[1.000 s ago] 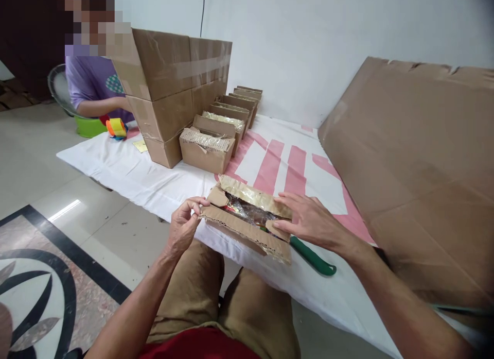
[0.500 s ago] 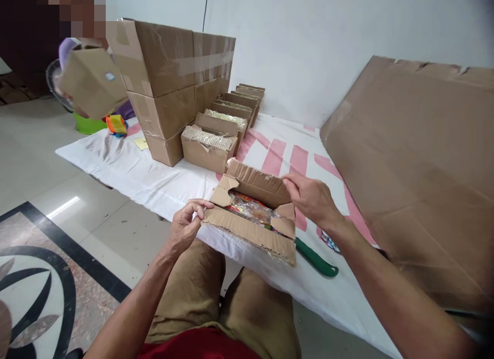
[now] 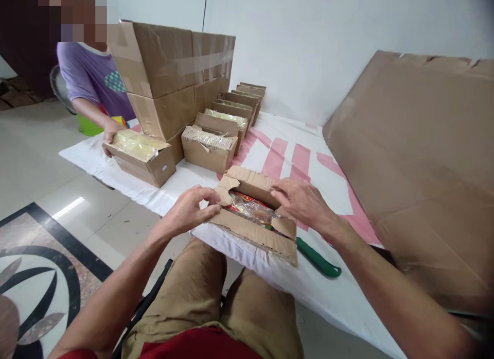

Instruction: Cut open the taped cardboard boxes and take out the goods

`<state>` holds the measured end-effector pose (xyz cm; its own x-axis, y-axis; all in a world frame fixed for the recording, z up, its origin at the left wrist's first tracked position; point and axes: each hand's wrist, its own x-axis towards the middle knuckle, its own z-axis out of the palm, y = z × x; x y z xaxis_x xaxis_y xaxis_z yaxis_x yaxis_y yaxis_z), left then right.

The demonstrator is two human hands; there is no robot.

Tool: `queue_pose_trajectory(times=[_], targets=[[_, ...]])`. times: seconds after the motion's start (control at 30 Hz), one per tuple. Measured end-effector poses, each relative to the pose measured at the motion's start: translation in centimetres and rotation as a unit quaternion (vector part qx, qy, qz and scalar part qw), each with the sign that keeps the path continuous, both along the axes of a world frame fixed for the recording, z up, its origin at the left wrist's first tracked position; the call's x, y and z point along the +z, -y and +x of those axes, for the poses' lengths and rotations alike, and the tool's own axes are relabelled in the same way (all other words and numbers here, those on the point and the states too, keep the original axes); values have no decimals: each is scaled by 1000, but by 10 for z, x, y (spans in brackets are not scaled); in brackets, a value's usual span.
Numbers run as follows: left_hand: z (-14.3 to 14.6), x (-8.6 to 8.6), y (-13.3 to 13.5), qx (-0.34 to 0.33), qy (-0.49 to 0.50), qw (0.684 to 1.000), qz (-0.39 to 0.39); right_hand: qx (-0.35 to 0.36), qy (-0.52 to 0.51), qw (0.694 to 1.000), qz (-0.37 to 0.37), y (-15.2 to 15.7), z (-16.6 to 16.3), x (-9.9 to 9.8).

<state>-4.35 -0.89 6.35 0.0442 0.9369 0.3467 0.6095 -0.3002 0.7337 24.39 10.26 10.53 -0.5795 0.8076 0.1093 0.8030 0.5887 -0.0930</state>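
In front of me on the table edge lies an open cardboard box (image 3: pixel 257 236) with its flaps folded outward and ragged. Inside it are packets in clear and red printed plastic (image 3: pixel 250 207). My left hand (image 3: pixel 193 210) pinches the box's left end, thumb and fingers at the small torn flap. Over the far right side, my right hand (image 3: pixel 303 199) has its fingers curled onto the far flap, with some fingertips hidden. A green-handled tool (image 3: pixel 318 258) lies just right of the box, its other end out of sight.
Taped cartons (image 3: pixel 170 60) are stacked at the left, beside a row of open filled boxes (image 3: pixel 210 149). A person in a purple top (image 3: pixel 90 86) holds another filled box (image 3: pixel 141 160) at the table's left edge. A large cardboard sheet (image 3: pixel 420 168) leans on the right.
The other person has set a filled box down on the table's left end. My right hand moved left along the far flap, which tilts outward more; my left hand shifted onto the end flap.
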Motion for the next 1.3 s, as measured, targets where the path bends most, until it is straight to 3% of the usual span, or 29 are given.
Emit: queue_pose_trajectory(times=[0.07,0.17,0.23,0.3,0.37,0.5,0.67,0.83,1.03,1.17,1.3], targets=[[5,16,-12,-57,-102,993,21,54,-21,998,8,15,-6,8],[17,28,-25,-151,-168,972,63,116,10,991,-60,30,-17,15],[27,27,-31,-219,-158,959,91,111,55,987,-100,33,-22,13],[36,23,-33,-242,-158,950,115,84,86,987,-106,35,-25,6],[41,19,-30,-209,-192,950,127,65,102,988,-95,36,-26,-2],[35,16,-15,-83,-239,958,133,59,94,991,-72,43,-24,-16],[11,-10,0,89,-156,976,121,59,36,996,-52,46,-21,-25],[11,-42,3,70,39,997,-23,55,-143,985,-85,38,-18,-33],[32,-47,6,96,116,986,-77,-27,-363,918,-156,32,-3,-37],[46,-51,1,127,168,975,-73,-38,-373,893,-249,28,6,-29],[56,-53,-5,157,197,966,-62,-21,-326,901,-284,24,6,-18]])
